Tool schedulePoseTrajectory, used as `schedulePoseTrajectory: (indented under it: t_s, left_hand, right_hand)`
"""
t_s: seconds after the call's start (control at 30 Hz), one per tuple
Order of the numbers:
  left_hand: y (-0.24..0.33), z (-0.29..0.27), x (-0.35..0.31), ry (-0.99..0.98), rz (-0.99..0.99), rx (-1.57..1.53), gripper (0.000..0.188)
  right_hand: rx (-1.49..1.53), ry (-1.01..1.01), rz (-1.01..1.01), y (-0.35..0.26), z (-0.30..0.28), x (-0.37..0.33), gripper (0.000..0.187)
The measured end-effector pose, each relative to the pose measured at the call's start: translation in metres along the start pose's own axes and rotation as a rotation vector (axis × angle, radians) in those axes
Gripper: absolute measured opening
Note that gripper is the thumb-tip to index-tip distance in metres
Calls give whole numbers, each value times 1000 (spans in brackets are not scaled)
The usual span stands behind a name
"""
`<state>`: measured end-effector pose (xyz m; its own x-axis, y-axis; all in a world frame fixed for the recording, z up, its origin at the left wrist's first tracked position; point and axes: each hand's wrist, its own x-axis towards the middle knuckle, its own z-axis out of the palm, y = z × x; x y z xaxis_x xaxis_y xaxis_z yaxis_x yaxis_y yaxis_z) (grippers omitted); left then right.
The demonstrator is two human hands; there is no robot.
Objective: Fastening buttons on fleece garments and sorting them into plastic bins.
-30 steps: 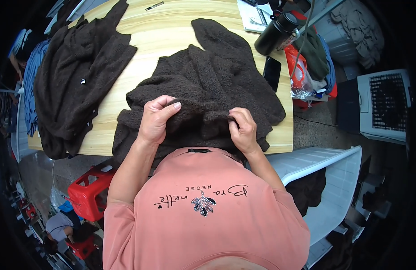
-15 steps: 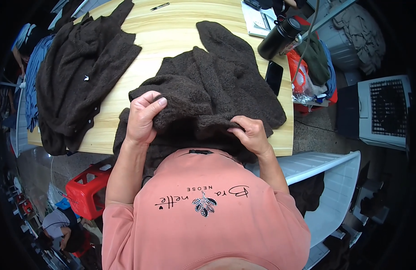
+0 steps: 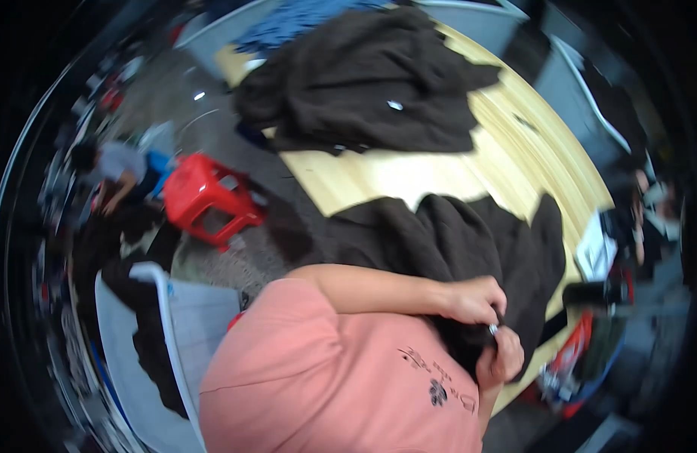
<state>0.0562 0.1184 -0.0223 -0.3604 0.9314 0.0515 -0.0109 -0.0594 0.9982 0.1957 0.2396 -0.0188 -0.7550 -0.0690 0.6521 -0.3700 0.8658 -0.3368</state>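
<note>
A dark brown knit garment (image 3: 461,234) lies bunched over the near part of the wooden table, its near edge drawn up close to my body. My left hand (image 3: 469,300) is closed on that edge, fingers pinching the knit. Just below it, my right hand (image 3: 502,358) grips the same garment, the two hands almost touching. Between them shows a small pale spot that I cannot make out. Farther off lies a second dark brown knit garment (image 3: 363,83), a small white tag on it.
Beside the wooden table (image 3: 348,175) a red plastic stool (image 3: 212,200) stands on the floor. A pale bin (image 3: 205,302) with dark cloth is behind my left arm. Blue fabric (image 3: 303,29) hangs past the far garment. A black bottle (image 3: 590,294) is at the right. Another person (image 3: 122,170) bends down at left.
The view has swung left, so the table now runs slantwise and looks blurred. My hands, apart along the garment's edge before, have come together on it.
</note>
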Motion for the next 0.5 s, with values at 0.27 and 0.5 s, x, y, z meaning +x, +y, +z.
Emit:
schedulePoseTrajectory:
  t_s: [0.27, 0.5]
  left_hand:
    - [-14, -8, -24, 304, -43, -229, 6]
    - [-9, -11, -48, 555, 118, 179, 12]
  right_hand:
    - [102, -54, -207, 11, 29, 26, 24]
    - [139, -171, -137, 9, 49, 36, 32]
